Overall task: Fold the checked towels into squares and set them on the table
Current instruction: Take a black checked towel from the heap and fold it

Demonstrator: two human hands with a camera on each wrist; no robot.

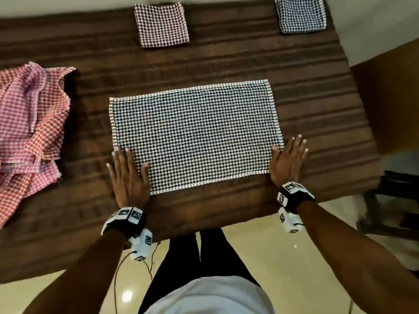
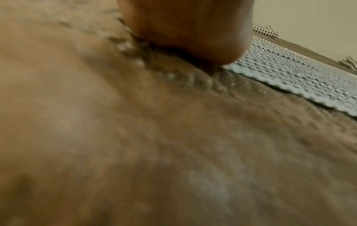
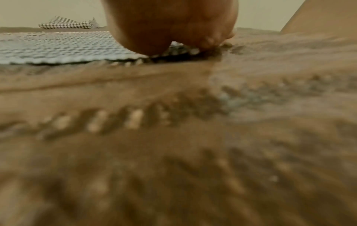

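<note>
Head view. A black-and-white checked towel lay flat as a rectangle at the centre of the brown ribbed table. The left hand rested palm down on its 8 o'clock corner, fingers straight and spread. The right hand lay flat on the 4 o'clock corner, fingers straight and close together; neither hand pinched the cloth. At 12 o'clock, along the far edge, sat a folded red checked square; at 1 o'clock, a folded dark checked square. At 9 o'clock lay a loose heap of pink and red checked towels. In both wrist views the heel of each hand pressed at the towel's border, the surroundings being blurred.
</note>
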